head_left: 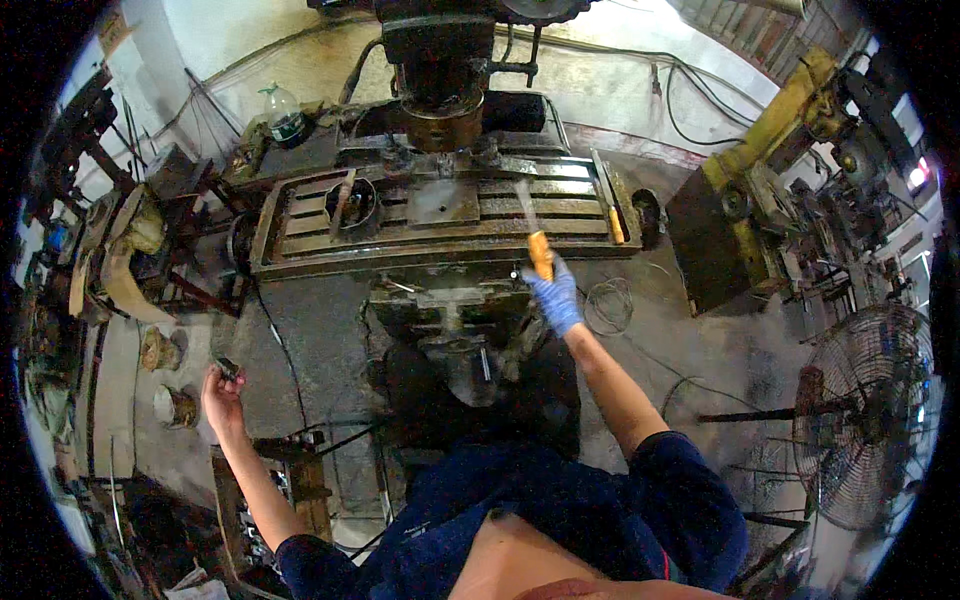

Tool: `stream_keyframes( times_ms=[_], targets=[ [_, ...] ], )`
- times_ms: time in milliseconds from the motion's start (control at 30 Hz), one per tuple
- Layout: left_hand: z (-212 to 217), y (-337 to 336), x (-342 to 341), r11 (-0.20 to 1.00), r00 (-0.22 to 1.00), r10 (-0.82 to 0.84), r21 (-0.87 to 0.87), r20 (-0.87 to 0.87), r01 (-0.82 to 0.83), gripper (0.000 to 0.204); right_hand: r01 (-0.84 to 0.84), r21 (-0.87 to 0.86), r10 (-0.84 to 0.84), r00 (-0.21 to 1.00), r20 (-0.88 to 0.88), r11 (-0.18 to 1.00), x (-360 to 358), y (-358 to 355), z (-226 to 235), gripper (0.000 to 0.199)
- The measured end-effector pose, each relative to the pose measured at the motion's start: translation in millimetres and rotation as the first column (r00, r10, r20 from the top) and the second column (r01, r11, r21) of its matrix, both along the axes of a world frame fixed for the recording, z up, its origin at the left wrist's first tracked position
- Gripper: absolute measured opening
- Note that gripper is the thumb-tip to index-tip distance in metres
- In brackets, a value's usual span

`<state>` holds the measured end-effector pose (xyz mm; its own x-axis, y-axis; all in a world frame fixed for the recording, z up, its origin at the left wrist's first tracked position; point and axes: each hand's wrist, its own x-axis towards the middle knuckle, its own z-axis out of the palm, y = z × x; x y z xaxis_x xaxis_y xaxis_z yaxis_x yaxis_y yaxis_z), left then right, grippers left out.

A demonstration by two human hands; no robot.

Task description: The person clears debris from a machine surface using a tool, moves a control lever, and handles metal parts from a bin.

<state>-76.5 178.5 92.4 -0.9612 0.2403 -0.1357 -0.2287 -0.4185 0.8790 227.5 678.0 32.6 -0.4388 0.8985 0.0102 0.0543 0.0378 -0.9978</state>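
Note:
My right hand (556,297), in a blue glove, is closed round the orange handle of a hand tool (541,254). Its pale front end is smeared by motion and points away over the slotted machine table (350,256); I cannot tell its kind or whether it touches. A flat metal plate (443,203) lies on the table, left of that tool. Out to the left, away from the table, my bare left hand (224,398) pinches a small dark piece (228,370) between its fingertips.
A round pot (352,210) with a stick-like handle in it stands on the table's left. A yellow-handled file (614,218) lies at its right end. The dark machine head (440,70) hangs behind. A large fan (862,415) stands at right; cables (610,305) cross the floor.

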Motion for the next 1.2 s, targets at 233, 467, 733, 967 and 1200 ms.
stream_keyframes(
  times_ms=[233,467,733,967,1200],
  targets=[
    [-27.0,2.0,-4.8,0.999,0.999,-0.025,0.024,0.049,0.024,0.011,-0.568,0.397,-0.034,0.544,0.839,0.721,-13.0,-2.7,110.6,0.052],
    [-20.1,21.7,5.9,0.99,0.997,-0.071,-0.118,0.022,0.073,0.011,-0.671,0.267,-0.062,0.313,0.948,0.692,-105.9,8.7,136.8,0.037],
    [-13.3,52.2,30.0,0.979,0.99,0.022,-0.205,0.141,0.007,0.011,-0.686,0.176,0.043,0.29,0.956,0.706,-87.1,-5.1,140.1,0.04],
    [-32.4,174.9,58.7,0.869,0.905,-0.403,-0.254,0.134,0.425,0.017,-0.875,-0.019,0.391,0.196,0.9,0.483,-3.2,-37.7,154.5,0.058],
    [-12.3,305.1,93.2,0.733,0.758,-0.648,-0.209,0.08,0.648,0.013,-0.898,0.134,0.237,0.251,0.939,0.42,27.9,-40.2,151.4,0.052]
  ],
)
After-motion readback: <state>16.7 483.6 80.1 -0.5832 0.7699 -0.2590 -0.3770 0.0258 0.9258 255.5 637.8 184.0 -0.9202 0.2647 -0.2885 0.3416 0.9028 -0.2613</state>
